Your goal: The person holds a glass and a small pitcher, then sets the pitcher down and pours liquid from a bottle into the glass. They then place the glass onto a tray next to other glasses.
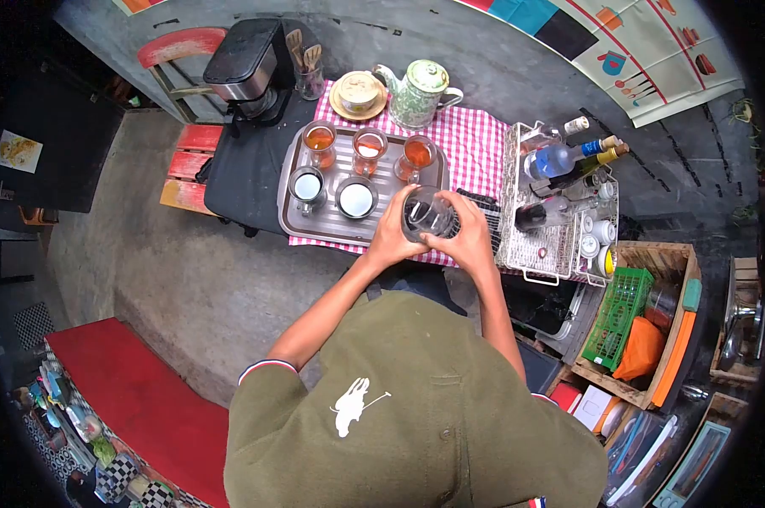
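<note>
Between my left hand (394,230) and my right hand (469,234), a clear glass (427,217) is gripped from both sides, its round mouth facing up toward the camera. The fingers of both hands curl round it, above the front right corner of a brown serving tray (338,230). Three glasses stand along the tray's back row: an amber drink glass (320,144) at left, another amber glass (369,149) in the middle and a third amber glass (416,157) at right. In front of them are two glasses showing white at the top, a left one (307,186) and a right one (356,200).
Behind the tray stand a green patterned teapot (426,85) and a lidded cup on a saucer (358,95). A coffee maker (249,72) is at back left. To the right, a white wire rack (539,252) holds bottles and jars, beside a wooden crate (683,258).
</note>
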Action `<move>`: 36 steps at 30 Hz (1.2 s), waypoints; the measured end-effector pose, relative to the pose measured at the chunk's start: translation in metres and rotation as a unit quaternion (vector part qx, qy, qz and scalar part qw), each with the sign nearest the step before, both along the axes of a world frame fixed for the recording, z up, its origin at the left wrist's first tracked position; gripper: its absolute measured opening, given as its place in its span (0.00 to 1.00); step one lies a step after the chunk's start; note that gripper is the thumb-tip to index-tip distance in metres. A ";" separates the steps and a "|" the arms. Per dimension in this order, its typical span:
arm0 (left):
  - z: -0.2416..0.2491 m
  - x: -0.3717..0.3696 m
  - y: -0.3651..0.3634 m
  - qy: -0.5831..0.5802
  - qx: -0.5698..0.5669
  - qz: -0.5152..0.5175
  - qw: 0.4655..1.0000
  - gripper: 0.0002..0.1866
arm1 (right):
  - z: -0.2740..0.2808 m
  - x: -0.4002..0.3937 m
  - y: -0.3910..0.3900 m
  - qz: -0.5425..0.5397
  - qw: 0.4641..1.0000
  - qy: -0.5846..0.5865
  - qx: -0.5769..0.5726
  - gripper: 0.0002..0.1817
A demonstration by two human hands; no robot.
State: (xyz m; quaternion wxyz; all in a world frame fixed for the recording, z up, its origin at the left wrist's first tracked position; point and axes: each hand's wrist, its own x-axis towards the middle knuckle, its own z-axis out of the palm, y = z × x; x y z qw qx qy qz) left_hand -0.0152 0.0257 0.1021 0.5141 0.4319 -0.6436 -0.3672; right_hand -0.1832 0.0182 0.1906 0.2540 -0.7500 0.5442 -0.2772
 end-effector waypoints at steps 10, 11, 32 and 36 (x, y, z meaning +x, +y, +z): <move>-0.003 0.001 -0.002 -0.003 0.005 -0.002 1.000 0.56 | 0.002 0.001 -0.003 0.005 1.000 -0.006 0.004 0.37; -0.004 0.000 -0.002 -0.002 0.003 -0.001 1.000 0.56 | 0.002 0.000 -0.003 0.004 1.000 -0.004 0.007 0.37; -0.004 -0.003 -0.001 0.005 -0.001 -0.008 1.000 0.55 | 0.001 -0.002 0.000 0.004 1.000 0.019 0.001 0.37; -0.005 -0.004 0.000 0.007 0.013 -0.013 1.000 0.56 | 0.002 -0.003 0.001 0.001 1.000 0.012 -0.005 0.37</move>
